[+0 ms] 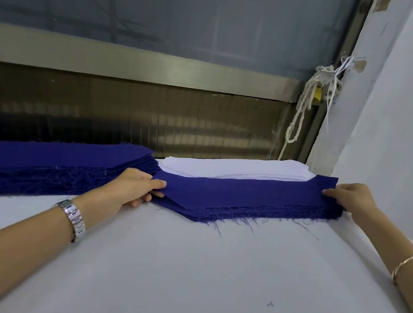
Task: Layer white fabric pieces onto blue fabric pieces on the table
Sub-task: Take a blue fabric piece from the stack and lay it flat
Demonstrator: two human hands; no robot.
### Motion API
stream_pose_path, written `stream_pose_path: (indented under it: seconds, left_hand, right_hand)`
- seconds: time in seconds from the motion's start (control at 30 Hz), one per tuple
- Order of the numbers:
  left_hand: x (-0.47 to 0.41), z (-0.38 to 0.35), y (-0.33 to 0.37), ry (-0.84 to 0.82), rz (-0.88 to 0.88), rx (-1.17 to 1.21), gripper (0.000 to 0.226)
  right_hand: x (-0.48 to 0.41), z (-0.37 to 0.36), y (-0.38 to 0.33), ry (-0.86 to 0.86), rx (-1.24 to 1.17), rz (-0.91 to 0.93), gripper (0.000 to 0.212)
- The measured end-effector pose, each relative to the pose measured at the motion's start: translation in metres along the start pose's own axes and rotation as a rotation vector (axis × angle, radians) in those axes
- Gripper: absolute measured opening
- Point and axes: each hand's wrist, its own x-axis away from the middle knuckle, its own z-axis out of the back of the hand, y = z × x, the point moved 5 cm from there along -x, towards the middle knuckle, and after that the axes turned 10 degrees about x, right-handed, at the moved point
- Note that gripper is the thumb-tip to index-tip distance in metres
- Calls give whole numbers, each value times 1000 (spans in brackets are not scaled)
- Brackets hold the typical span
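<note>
**Both hands on the top blue piece, white layer not yet begun**

The left hand [133,187] pinched the left end of the top dark blue fabric piece [242,193], thumb on its upper face and fingers curled beneath. The right hand [349,198] held the opposite end, thumb on top and fingers curled over the edge; how far they reached into the pile could not be told. That piece lay on a frayed stack of blue fabric pieces [258,214] at the far side of the white-covered table [188,269]. Just behind it, touching, sat a stack of white fabric pieces [232,170]. A second, longer blue stack [46,162] lay to the left.

The step in hand looked like taking or squaring one blue piece as a base. The next move would call for laying it flat on bare table. A single white piece would then be lifted and its edges matched over the blue without snagging loose threads.
</note>
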Motion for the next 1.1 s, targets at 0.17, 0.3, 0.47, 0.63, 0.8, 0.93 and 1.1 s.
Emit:
stream_pose_path:
  seconds: [0.17, 0.3, 0.47, 0.63, 0.8, 0.93, 1.1]
  left_hand:
    - [-1, 1, -2, 14, -15, -2, 29]
    - [-3, 1, -5, 48, -74, -50, 33]
    - [-7, 3, -6, 82, -128, -84, 36]
    - [-5, 7, -3, 155, -242, -297, 40]
    - [12, 21, 28, 309, -363, -560, 44]
    - [31, 43, 51, 400, -509, -546, 38]
    - [44, 87, 51, 493, -574, -649, 30]
  right_hand:
    - [-1, 7, 6, 12, -46, -88, 25]
    - [-3, 6, 12, -12, -48, -118, 26]
    - [-6, 9, 17, 11, -15, -126, 29]
    - [0, 12, 14, 36, 80, -78, 29]
    - [21, 16, -13, 251, 395, 118, 39]
    - [47, -3, -52, 286, 369, 430, 29]
    - [96, -53, -109, 183, 360, 758, 15]
